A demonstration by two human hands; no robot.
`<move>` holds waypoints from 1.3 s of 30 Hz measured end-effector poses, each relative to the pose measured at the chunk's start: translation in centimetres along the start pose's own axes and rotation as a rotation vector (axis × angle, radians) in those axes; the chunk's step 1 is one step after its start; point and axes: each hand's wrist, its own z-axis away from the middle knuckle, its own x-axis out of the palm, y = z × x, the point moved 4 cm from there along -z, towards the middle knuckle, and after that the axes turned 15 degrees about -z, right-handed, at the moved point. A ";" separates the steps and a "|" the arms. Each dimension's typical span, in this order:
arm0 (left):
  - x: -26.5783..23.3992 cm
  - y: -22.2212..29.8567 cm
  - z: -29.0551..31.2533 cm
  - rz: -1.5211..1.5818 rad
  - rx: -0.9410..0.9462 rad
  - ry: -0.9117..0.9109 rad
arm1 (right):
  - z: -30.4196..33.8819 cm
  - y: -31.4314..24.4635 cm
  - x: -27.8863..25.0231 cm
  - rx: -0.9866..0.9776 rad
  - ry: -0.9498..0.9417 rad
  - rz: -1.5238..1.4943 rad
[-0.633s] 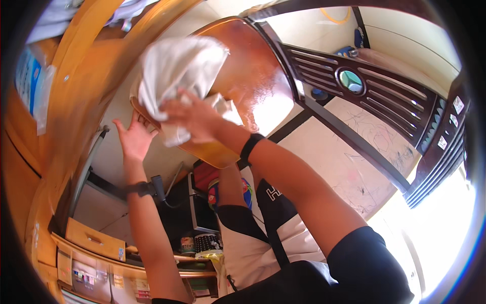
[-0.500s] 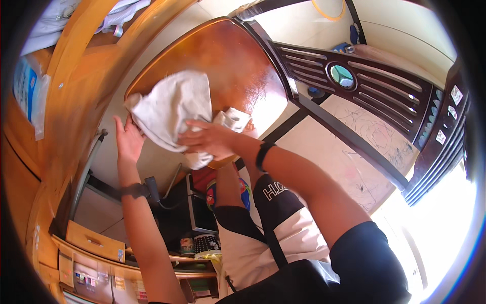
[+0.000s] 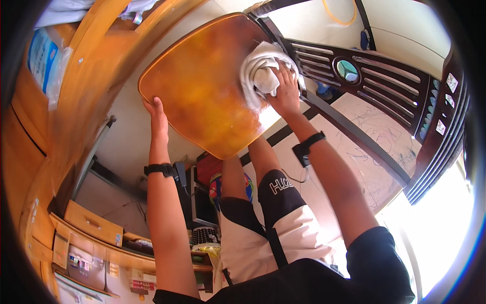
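A glossy orange-brown wooden chair seat (image 3: 202, 81) with rounded corners fills the upper middle. My left hand (image 3: 157, 114) grips its left edge, the thumb on top and the other fingers hidden beneath. On the right side of the seat, near the dark chair back, lies a bunched whitish cloth (image 3: 258, 68). My right hand (image 3: 286, 93) presses on this cloth with its fingers over the folds. Each of my wrists wears a black strap.
The dark slatted chair back (image 3: 374, 78) with a round inlay rises at the right. A wooden cabinet (image 3: 76, 101) runs along the left. Below, a drawer (image 3: 93, 223) and shelves hold small items. Pale floor (image 3: 364, 131) with scribbled lines lies right of my legs.
My right hand has carried the cloth from the seat's left front to its right side, where it is now bunched. My left hand has taken hold of the seat's edge.
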 end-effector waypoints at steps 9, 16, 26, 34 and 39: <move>-1.4 -3.8 6.6 0.214 -0.143 -0.056 | 16.7 -8.1 10.7 -0.053 -0.701 -0.275; -6.4 -11.5 19.5 0.295 -0.183 0.042 | 16.5 -20.0 13.3 0.064 -1.252 -0.354; -3.8 1.3 32.5 0.288 0.583 -0.082 | 12.0 -27.4 -6.7 -0.132 -1.124 -0.354; -7.1 14.2 38.7 0.568 0.341 -0.105 | 13.2 -33.7 -20.2 -0.051 -1.021 -0.494; -10.4 14.9 40.8 0.576 0.507 0.117 | 7.9 -34.3 -24.5 0.028 -0.853 -0.719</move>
